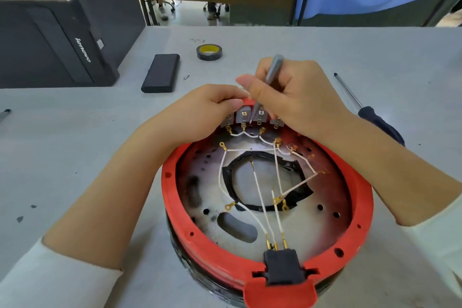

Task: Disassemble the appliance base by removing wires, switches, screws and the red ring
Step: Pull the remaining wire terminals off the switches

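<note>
Nearest, a black plug socket (282, 266) sits in the red ring (172, 197) of the appliance base (200, 280), white wires (260, 217) crossing inside. At the far rim, the left hand (200, 110) pinches the ring beside the grey switches (243, 116); the right hand (292, 97) grips a grey tool (271, 75), tip between switches. Beyond lie a screwdriver (365, 107), black case (161, 72), tape roll (209, 52) and computer tower (50, 40).

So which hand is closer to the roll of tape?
The right hand. It sits just in front of the tape roll, holding a grey tool. The left hand grips the red ring further back.
</note>
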Motion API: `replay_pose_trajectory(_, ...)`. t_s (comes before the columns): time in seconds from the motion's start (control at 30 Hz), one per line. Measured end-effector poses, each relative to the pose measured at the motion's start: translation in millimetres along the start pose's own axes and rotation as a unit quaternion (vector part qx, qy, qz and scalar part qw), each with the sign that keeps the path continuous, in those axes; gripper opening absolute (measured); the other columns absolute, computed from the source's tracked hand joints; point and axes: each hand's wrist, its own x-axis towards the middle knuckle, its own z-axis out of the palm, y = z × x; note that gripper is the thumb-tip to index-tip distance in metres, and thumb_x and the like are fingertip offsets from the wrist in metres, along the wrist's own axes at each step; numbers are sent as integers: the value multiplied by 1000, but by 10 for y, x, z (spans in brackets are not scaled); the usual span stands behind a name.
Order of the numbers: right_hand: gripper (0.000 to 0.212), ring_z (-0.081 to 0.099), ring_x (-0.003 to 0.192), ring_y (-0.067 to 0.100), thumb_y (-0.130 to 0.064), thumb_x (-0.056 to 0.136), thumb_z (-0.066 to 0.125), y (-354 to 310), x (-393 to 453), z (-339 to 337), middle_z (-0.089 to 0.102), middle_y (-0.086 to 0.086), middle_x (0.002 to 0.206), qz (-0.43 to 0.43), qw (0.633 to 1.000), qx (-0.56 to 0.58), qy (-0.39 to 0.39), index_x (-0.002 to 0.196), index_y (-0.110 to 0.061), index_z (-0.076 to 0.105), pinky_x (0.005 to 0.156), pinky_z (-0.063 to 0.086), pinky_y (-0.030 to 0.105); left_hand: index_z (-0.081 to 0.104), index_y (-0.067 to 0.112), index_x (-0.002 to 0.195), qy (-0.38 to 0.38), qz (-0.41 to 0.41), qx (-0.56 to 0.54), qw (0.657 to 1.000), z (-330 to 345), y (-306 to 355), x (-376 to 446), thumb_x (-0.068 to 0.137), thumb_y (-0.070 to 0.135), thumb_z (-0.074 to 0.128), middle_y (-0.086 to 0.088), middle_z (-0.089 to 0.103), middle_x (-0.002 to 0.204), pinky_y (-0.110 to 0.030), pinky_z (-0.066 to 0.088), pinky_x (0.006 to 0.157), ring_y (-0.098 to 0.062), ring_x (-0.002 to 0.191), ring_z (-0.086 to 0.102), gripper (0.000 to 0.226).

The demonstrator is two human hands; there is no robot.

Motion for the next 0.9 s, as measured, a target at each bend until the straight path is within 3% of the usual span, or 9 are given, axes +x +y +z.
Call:
replay_pose_trajectory(0.07,44,48,48,20,-39,92,56,-69,56,2,49,0,49,-20,999,-43,15,62,-8,53,52,41,39,63,34,113,0,-1,-7,1000,-3,-10,-2,99,20,46,16,64,113,-3,34,86,2,105,55,27)
replay_pose_trajectory(0.17,43,45,50,16,-43,92,48,-142,180,49,43,-5,50,-24,992,-121,-7,59,-17,44,54,41,40,60,42,97,-5,1,-50,999,-15,-11,-13,99,15,45,18,65,104,-7,38,90,0,106,57,31)
replay_pose_trajectory(0.23,43,43,50,17,-42,95,44,-145,205,129,39,-5,50,-32,987,-154,-21,58,-21,36,54,39,39,62,38,93,-1,-7,-89,996,-23,-18,-13,99,12,44,16,67,102,-13,43,91,-2,103,60,31)
replay_pose_trajectory(0.3,44,42,50,21,-39,96,43,-102,178,207,41,0,50,-33,987,-154,-25,59,-17,38,54,39,40,65,31,90,15,-16,-131,991,-36,-30,-14,98,10,46,16,69,95,-9,47,82,2,95,63,29)
replay_pose_trajectory(0.43,42,41,48,23,-38,96,40,-12,149,251,41,4,49,-37,990,-133,-35,62,-14,39,51,36,39,66,29,82,20,-14,-168,986,-46,-48,-15,96,7,48,24,69,72,1,42,63,15,75,62,32)
replay_pose_trajectory(0.57,37,45,49,28,-43,95,38,-59,134,295,42,5,49,-80,966,-235,-66,66,-20,34,50,36,37,66,21,73,16,-1,-165,986,-60,-54,-16,90,-7,41,20,67,60,-3,42,55,11,60,61,41)
replay_pose_trajectory(0.67,36,41,50,24,-42,96,39,-65,137,286,41,3,50,-80,970,-218,-66,68,-20,35,51,34,37,66,21,72,20,1,-166,986,-59,-65,-18,90,-5,45,20,66,59,-3,41,53,11,58,60,38)
replay_pose_trajectory(0.77,37,43,55,22,-45,98,40,-46,153,303,38,-3,53,-58,967,-233,-86,69,-22,36,55,36,38,69,26,58,24,1,-169,985,-56,-83,-12,88,-8,43,19,66,57,-4,42,52,9,56,61,52)
replay_pose_trajectory(0.9,42,46,60,21,-48,99,40,-42,181,348,38,-8,52,-17,970,-228,-84,61,-31,30,58,34,34,69,22,70,24,-5,-178,984,-55,-124,7,88,-6,45,9,71,69,-11,49,59,0,67,66,41)
